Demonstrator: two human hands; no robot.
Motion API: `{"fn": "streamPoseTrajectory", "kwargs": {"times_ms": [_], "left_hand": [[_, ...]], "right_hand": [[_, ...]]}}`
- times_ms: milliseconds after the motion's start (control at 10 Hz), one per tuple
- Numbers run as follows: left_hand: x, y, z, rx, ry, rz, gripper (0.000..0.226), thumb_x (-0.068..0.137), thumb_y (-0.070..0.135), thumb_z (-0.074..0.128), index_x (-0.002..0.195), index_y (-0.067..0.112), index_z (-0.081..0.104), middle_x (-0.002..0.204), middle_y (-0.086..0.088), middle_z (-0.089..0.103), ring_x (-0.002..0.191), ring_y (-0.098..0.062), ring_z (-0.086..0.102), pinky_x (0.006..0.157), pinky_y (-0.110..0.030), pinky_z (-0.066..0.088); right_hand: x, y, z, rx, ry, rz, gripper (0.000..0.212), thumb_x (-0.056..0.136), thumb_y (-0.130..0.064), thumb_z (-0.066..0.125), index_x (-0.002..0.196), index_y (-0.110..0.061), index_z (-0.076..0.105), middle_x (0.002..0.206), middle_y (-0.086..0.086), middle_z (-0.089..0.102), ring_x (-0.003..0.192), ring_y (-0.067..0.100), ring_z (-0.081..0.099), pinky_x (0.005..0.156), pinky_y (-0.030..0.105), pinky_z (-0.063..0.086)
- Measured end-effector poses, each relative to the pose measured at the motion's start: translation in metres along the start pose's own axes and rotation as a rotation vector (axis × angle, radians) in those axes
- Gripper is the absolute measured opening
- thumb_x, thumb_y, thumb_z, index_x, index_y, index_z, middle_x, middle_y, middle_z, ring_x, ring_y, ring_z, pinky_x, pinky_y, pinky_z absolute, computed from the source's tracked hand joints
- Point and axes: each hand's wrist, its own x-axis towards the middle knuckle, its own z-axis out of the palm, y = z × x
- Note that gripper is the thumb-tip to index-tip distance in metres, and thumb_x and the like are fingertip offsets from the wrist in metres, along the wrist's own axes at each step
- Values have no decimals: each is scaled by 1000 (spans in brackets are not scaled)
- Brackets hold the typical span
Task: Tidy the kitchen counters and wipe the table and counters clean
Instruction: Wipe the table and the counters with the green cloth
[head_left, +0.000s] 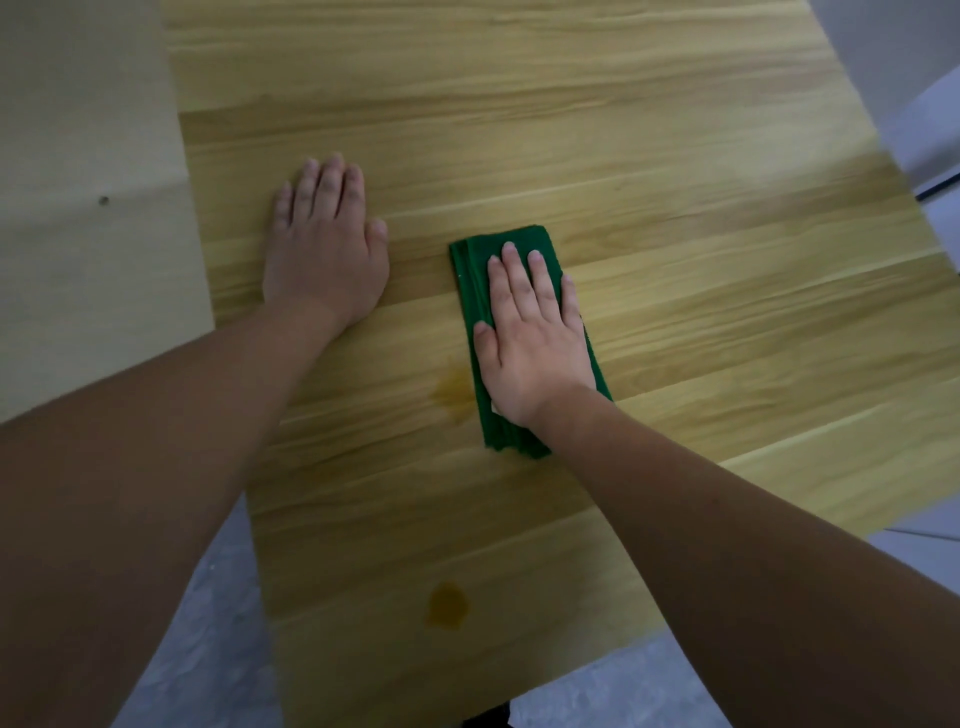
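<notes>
A: What is seen in the head view?

B: A wooden table (623, 156) with a pale, yellowish plank-grain surface, smooth and matte, is seen from above. A green cloth (470, 291) is laid on it, folded into a long narrow rectangle with layered edges showing along its left side and near end.

A: How are the hands placed?

B: The right hand (535, 338) is pressed flat on the cloth, fingers straight and close together, thumb spread to the left; nothing is gripped. The left hand (324, 249) is laid flat on the bare wood, well to the left of the cloth, fingers extended and together, holding nothing.

A: How is the cloth described further?

B: Its colour is deep green and its texture looks soft and felt-like. A small pale patch is visible by the wrist; what it is cannot be told.

A: What marks are found relative to the cloth?

B: A faint amber stain (453, 389) is seen touching the cloth's left edge. A darker brownish stain (447, 605), roughly oval, lies well nearer than the cloth, toward the table's near edge.

A: And beyond the table?

B: A beige panel (78, 208) is seen far left of the cloth, and grey mottled floor (218, 623) is seen below it.
</notes>
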Motion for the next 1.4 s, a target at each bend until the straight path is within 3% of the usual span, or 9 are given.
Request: {"fn": "streamPoseTrajectory", "kwargs": {"times_ms": [500, 1000, 1200, 1400], "left_hand": [[1, -1, 3, 5, 33, -14, 58, 101, 38, 18, 154, 13, 12, 162, -5, 8, 149, -22, 3, 121, -42, 4], [3, -2, 6, -17, 45, -21, 59, 100, 39, 17, 154, 14, 13, 162, -4, 8, 149, -23, 3, 121, -44, 6], [2, -3, 4, -36, 38, -10, 59, 100, 36, 20, 153, 12, 14, 161, -6, 9, 149, -24, 3, 121, -44, 5], [2, -3, 5, -54, 66, 6, 58, 99, 33, 23, 152, 11, 19, 161, -7, 13, 148, -26, 6, 120, -45, 5]], "right_hand": [[53, 1, -9, -25, 18, -7, 61, 100, -38, 12, 153, -15, -8, 160, 1, -16, 146, 19, -17, 119, 44, -8], [51, -2, -9, -63, -1, -14, 61, 102, -38, 15, 152, -13, -9, 160, 2, -17, 146, 20, -19, 118, 42, -11], [32, -33, -4, -39, -6, -88, 63, 100, -38, 19, 153, -13, -6, 160, 3, -14, 146, 20, -17, 119, 43, -9], [24, -41, -1, -43, 22, -72, 59, 100, -36, 12, 153, -13, -3, 161, 2, -10, 147, 19, -13, 120, 43, -5]]}}
